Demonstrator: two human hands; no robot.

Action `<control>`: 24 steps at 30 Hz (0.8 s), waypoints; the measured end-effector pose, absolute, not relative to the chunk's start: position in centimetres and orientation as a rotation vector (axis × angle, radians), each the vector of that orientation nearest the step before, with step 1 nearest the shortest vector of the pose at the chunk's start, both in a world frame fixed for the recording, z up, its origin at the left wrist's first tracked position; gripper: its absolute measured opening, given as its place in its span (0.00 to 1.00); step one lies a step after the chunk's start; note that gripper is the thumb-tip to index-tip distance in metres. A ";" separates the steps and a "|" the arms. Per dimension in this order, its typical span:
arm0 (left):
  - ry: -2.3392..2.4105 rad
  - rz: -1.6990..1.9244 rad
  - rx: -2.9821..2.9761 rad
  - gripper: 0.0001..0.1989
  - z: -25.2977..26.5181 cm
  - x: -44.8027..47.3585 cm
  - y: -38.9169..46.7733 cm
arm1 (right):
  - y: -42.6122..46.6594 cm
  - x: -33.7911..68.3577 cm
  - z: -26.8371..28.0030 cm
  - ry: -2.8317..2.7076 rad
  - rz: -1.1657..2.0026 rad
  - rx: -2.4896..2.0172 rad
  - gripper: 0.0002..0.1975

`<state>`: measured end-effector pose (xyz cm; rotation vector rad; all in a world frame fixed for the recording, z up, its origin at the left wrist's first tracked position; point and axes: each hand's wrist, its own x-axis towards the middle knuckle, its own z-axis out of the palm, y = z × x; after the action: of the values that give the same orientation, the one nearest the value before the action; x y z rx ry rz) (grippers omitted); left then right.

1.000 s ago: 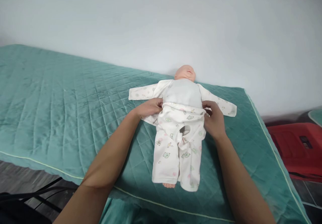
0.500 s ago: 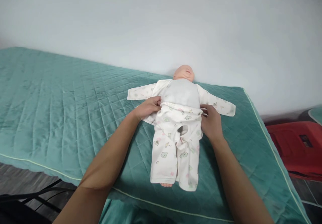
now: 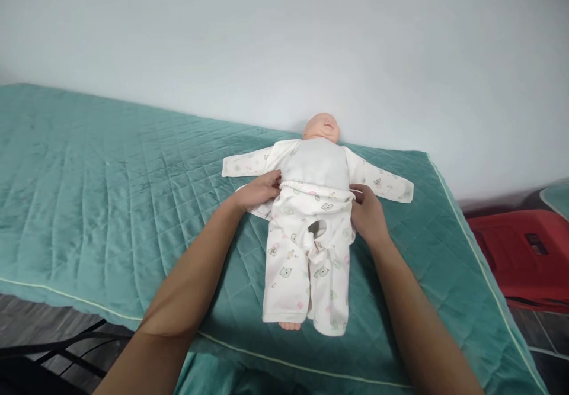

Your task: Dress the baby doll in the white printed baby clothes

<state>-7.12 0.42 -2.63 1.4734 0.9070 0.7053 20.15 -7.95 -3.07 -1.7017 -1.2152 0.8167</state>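
Note:
A baby doll (image 3: 320,126) lies on its back with its head by the wall. Its white printed top is spread out to both sides, and a plain pale front (image 3: 315,163) covers the chest. White baby pants (image 3: 288,265) with small animal prints are on its legs, their elastic waistband across the belly. My left hand (image 3: 261,190) pinches the waistband at the left side. On the right side, my right hand (image 3: 368,211) has its fingers curled on the waistband edge. The toes of one foot (image 3: 290,326) stick out of the left pant leg; the other foot is hidden.
The doll rests on a green quilted cover (image 3: 133,193) with a pale piped edge. Behind it rises a white wall (image 3: 267,39). A red plastic seat or case (image 3: 524,259) stands off the right edge, and dark bars (image 3: 66,344) are at lower left.
Both hands stay at the sides of the waistband, with hardly any movement. The whole view has shifted slightly, so the doll appears a little further left.

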 end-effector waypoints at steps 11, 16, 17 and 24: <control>0.937 0.721 1.436 0.08 -3.4 -6.9 0.9 | -6.7 20.7 -3.3 -1.075 1.108 -1.200 0.23; 0.873 0.770 1.268 0.09 -4.1 -6.2 0.8 | -5.9 21.2 -3.8 -1.079 1.134 -1.109 0.21; 0.855 0.782 1.244 0.10 -4.2 -6.1 0.8 | -5.8 21.3 -3.9 -1.086 1.137 -1.098 0.20; 0.852 0.805 1.438 0.16 -4.0 -5.9 0.8 | -5.6 21.7 -4.3 -1.220 1.122 -1.039 0.20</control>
<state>-5.92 0.82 -3.98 1.4380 0.8524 0.8051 21.71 -5.58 -4.27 -1.0386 -1.2195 1.1216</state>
